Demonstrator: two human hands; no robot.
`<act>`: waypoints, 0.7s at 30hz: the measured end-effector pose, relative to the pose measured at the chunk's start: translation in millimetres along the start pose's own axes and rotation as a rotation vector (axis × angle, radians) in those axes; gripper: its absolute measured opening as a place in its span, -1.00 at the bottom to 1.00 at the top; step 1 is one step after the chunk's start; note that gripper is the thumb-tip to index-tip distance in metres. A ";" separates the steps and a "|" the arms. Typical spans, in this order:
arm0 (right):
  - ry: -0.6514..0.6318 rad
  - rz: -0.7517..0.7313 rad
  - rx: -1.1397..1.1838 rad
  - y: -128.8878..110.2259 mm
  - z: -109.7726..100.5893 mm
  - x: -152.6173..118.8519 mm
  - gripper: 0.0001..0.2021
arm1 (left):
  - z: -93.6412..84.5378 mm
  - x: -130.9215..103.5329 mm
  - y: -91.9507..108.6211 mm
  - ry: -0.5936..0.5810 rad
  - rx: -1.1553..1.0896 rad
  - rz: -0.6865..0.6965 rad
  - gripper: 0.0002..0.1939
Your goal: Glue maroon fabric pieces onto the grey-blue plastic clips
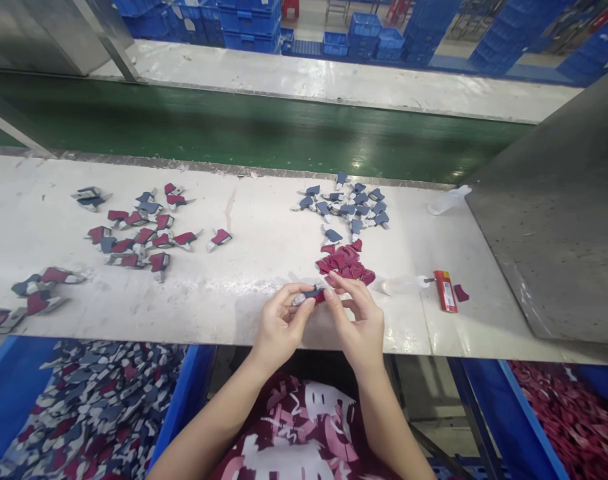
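Note:
Near the front edge of the white table (254,267), my left hand (283,325) pinches a small part (309,295) with grey, blue and red faces. My right hand (357,320) meets it from the right, thumb and fingers closed on the red end of the same part. Just beyond my fingers lies a heap of loose red pieces (351,263). Behind that heap is a cluster of blue and grey parts (361,209). Red, blue and grey assembled parts (144,235) are scattered on the left of the table.
A red packet (445,291) and a single red piece (461,293) lie at the right. Blue bins hold mixed parts (109,400) below left and red pieces (574,420) below right. A metal box (559,200) borders the right; a green belt (234,130) runs behind.

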State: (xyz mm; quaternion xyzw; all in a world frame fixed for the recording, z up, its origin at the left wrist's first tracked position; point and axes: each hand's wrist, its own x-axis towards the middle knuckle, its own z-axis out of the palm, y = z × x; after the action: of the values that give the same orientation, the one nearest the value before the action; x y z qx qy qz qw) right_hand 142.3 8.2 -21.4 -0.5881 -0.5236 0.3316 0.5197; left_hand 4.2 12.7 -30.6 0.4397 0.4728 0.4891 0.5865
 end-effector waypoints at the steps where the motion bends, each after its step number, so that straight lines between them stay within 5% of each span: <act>1: -0.069 0.027 0.054 -1.5 -3.6 1.9 -0.75 | 0.9 -1.8 3.4 -0.011 0.001 0.009 -0.79; 6: -0.239 0.029 0.164 -9.3 -13.1 6.1 -0.82 | 3.8 -9.1 15.3 -0.042 0.029 0.053 -0.82; 14: -0.078 -0.107 -0.022 -18.0 -7.3 -7.4 -0.81 | 16.5 -16.5 29.1 -0.055 0.079 0.072 -0.83; 21: -0.176 -0.093 0.087 -22.7 -21.1 -12.0 -0.77 | 22.5 -21.7 41.3 -0.072 -0.036 0.052 -0.81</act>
State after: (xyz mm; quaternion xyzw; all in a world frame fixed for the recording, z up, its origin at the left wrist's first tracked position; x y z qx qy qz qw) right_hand 153.1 -11.0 3.6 -0.5085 -0.5792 0.3798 0.5116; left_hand 18.1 -4.5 16.3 0.4586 0.4309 0.4964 0.5980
